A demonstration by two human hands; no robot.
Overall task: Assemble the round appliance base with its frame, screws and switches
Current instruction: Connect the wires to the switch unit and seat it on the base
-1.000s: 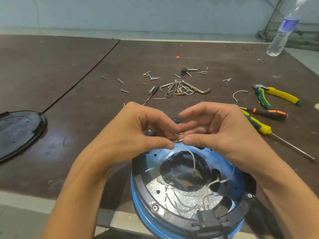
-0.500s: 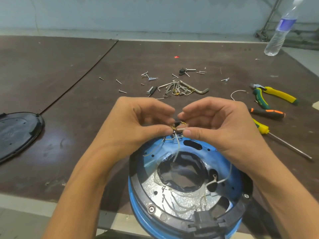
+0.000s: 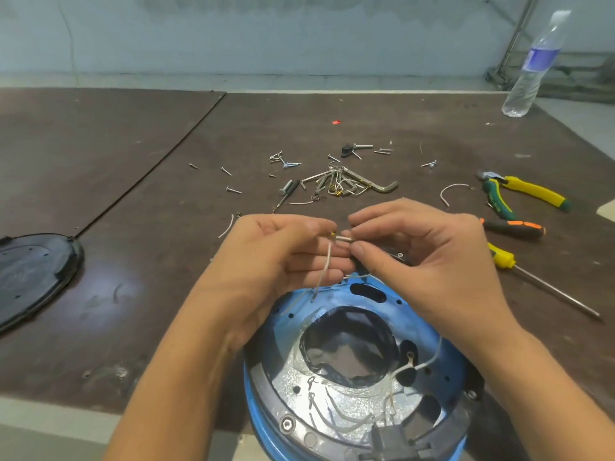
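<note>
Wire (image 3: pixel 324 264) lifted higher; fingers (image 3: pixel 357 249) pinch it.

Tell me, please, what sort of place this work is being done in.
Probably a small repair or assembly workshop: a worn dark worktable strewn with loose screws, hex keys, pliers and screwdrivers.

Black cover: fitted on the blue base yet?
No, the black cover lies on the table at far left, apart from the blue base, whose inside is exposed.
</note>
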